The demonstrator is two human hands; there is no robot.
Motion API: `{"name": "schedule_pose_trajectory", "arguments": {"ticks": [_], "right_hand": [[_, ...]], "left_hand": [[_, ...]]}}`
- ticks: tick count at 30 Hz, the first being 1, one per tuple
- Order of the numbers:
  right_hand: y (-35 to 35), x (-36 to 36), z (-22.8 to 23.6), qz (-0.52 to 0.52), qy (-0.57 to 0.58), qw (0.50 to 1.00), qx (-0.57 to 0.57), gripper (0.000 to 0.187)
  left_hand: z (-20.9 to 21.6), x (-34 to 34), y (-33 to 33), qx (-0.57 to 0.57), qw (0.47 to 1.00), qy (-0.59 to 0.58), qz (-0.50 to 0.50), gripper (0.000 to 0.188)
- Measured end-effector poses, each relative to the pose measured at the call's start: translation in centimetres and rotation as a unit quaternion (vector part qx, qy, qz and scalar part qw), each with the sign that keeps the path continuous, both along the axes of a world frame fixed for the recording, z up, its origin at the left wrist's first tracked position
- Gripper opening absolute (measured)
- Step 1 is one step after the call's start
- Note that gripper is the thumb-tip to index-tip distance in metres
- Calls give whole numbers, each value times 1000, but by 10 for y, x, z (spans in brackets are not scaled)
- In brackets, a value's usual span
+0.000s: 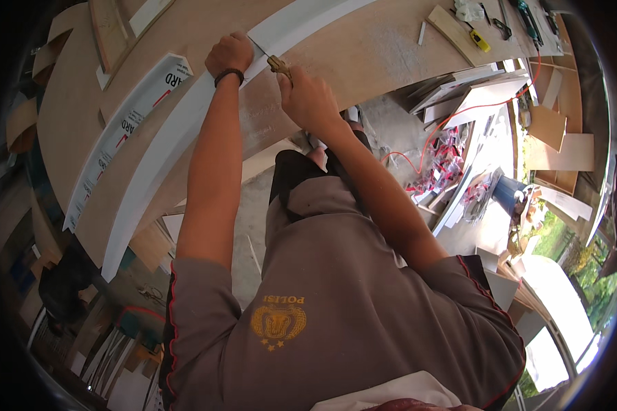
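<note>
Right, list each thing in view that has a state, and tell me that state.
Bare left hand: curled, over the long white strip's upper end.
Bare right hand: closed around a brass-coloured tool.
Brass-coloured tool: held.
Long white strip: lying on the brown table.
White strip with black-and-red print: lying beside it.
Thin orange cord: slack.
Whitish plastic: crumpled.

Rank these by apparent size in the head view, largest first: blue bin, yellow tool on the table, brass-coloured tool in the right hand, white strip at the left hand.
1. White strip
2. Blue bin
3. Yellow tool and brass-coloured tool: too alike to rank; the right hand partly hides the latter.
</note>
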State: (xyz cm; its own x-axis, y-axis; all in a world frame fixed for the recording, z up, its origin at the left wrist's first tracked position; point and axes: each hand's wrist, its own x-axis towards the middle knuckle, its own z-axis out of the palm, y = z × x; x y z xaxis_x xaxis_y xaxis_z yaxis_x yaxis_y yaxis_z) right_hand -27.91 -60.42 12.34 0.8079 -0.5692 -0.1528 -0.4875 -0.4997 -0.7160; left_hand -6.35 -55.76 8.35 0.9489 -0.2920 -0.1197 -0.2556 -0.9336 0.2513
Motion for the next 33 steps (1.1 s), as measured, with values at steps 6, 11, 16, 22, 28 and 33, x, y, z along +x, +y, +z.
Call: {"name": "schedule_pose_trajectory", "arguments": {"ticks": [6, 11, 16, 22, 28, 33], "right_hand": [[7, -80, 21, -19, -14, 998, 52, 33], [2, 5, 1, -22, 3, 1000, -5, 27], [11, -63, 30, -26, -45, 998, 30, 32], [-1, -1, 14, -21, 51, 998, 18, 30], [8, -67, 43, -24, 15, 998, 47, 36], [-4, -7, 2, -25, 16, 1000, 7, 32]], "left_hand": [[-8, 3, 8, 5, 1000, -4, 5, 59], [-1, -1, -4, -2, 1000, -13, -1, 59], [-10, 7, 13, -7, 1000, -7, 17, 58], [5, -6, -7, 8, 1000, -12, -3, 57], [-7, 7, 9, -4, 1000, -6, 18, 57], [4, -3, -7, -4, 1000, -11, -5, 57]]}}
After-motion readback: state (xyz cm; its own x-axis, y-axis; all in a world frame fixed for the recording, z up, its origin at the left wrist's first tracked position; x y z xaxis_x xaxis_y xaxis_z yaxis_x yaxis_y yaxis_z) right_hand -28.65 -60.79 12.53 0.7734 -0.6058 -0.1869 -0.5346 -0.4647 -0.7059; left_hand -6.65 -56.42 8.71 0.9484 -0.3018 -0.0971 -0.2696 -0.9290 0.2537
